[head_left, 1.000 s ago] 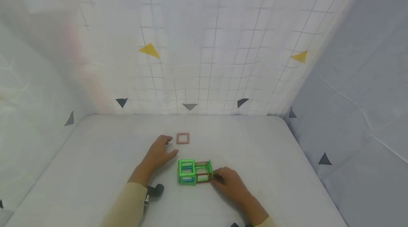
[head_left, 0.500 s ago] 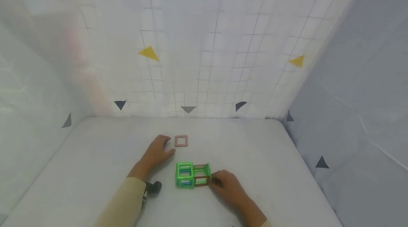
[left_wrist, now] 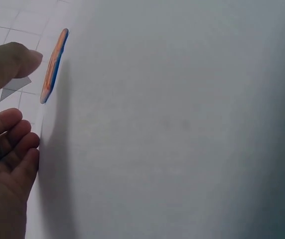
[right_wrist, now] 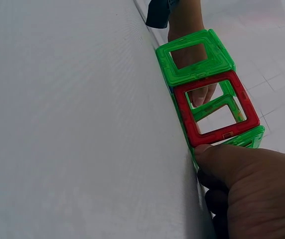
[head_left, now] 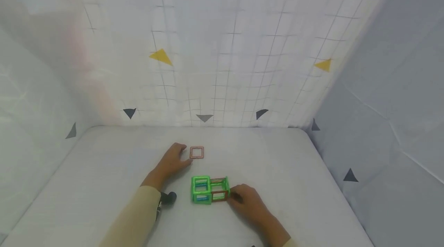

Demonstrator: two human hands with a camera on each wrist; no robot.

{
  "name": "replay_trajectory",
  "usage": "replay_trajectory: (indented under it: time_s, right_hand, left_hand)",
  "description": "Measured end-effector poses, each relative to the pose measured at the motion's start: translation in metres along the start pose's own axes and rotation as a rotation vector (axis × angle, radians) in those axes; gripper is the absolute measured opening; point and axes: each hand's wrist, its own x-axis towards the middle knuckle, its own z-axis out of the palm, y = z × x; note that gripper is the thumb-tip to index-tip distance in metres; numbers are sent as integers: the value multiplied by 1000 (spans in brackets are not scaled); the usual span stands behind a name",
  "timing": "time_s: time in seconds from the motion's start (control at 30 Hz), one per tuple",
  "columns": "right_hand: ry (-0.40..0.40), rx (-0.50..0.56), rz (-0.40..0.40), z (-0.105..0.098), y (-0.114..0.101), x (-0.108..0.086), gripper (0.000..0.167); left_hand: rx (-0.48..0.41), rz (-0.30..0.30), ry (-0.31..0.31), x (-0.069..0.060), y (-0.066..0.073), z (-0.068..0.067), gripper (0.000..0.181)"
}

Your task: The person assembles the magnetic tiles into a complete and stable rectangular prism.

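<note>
A flat red square magnetic tile (head_left: 197, 152) lies toward the back of the table; in the left wrist view it appears edge-on, orange and blue. My left hand (head_left: 172, 160) is just left of it, thumb and fingers spread apart, with a small gap to the tile. Nearer to me stands a magnetic-tile structure (head_left: 201, 190): a green cube joined to a second box with red and green frames. At its right end my right hand (head_left: 250, 202) pinches the lower corner. The right wrist view shows the thumb at the red frame (right_wrist: 214, 138); the fingertips behind are hidden.
The white table (head_left: 277, 158) extends around the pieces, its far edge meeting a gridded white backdrop (head_left: 236, 66) with triangle marks. A grey wall (head_left: 392, 123) rises on the right. A dark wrist-worn device (head_left: 169, 198) sits by the left cuff.
My left hand has shifted slightly forward and closer to the loose red tile, its fingers still apart. My right hand keeps its hold on the structure, and the head view has tilted slightly.
</note>
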Motion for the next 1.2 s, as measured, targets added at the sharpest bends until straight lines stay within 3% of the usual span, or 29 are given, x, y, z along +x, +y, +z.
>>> replay_trajectory:
  time_s: [0.23, 0.43, 0.6, 0.77, 0.97, 1.2]
  right_hand:
    - [1, 8, -13, -1, -2, -2, 17]
    - [19, 7, -38, -1, -3, -4, 15]
    - [33, 0, -55, -2, -2, -2, 15]
    - [42, 0, -47, -1, -2, -2, 15]
    - [15, 3, -7, 0, -1, -2, 16]
    - [45, -14, -49, 1, 0, -2, 15]
  left_hand:
    - [26, 5, -30, 4, 6, -1, 70]
    - [73, 45, -35, 7, 9, -1, 73]
    - [119, 74, -73, 12, 11, -3, 74]
    - [145, 64, -101, 18, 16, -3, 72]
    - [181, 59, -116, 26, 16, 2, 64]
    - [182, 66, -114, 28, 19, 3, 53]
